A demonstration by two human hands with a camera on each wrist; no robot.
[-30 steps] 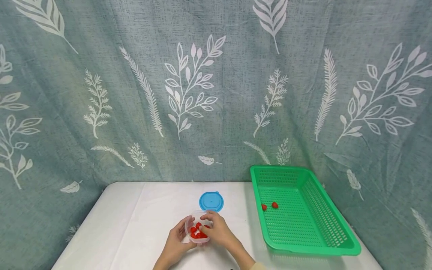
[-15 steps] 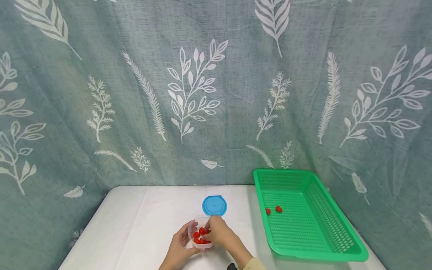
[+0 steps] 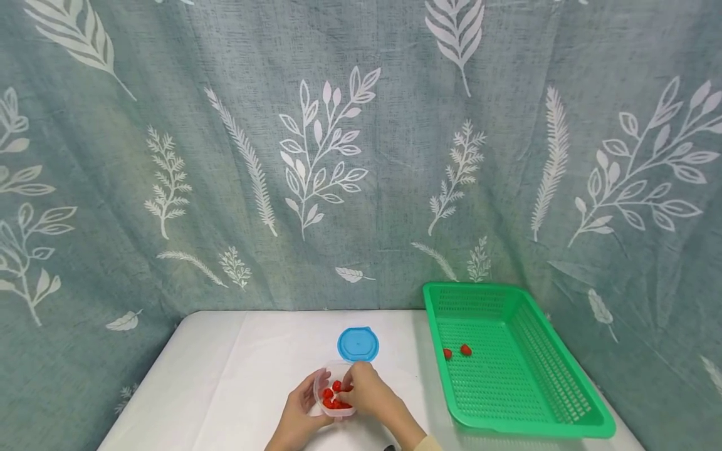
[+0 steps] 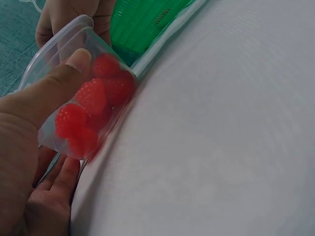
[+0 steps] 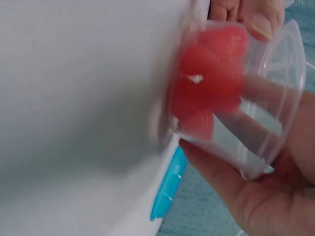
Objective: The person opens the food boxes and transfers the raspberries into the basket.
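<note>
My left hand (image 3: 301,404) grips a small clear plastic container (image 3: 350,412) by its side, thumb pressed against the wall in the left wrist view. Several red strawberries (image 3: 328,394) lie in the bottom of the container. From the right, my right hand (image 3: 369,391) reaches over the rim with bent fingers inside, right at the strawberries. The right wrist view shows two of its fingers (image 5: 248,130) through the clear wall, and another fingertip outside it. I cannot tell whether they pinch a strawberry. A blue lid (image 3: 358,344) lies flat on the table just behind the container.
A green perforated basket (image 3: 524,430) stands at the right of the white table (image 3: 225,376). Two strawberries (image 3: 465,350) lie in it, near its left side. A patterned grey-green curtain (image 3: 395,219) hangs behind the table.
My right hand's fingers have dipped lower into the container and bent more. The container stays in my left hand. The whole head view has shifted slightly.
</note>
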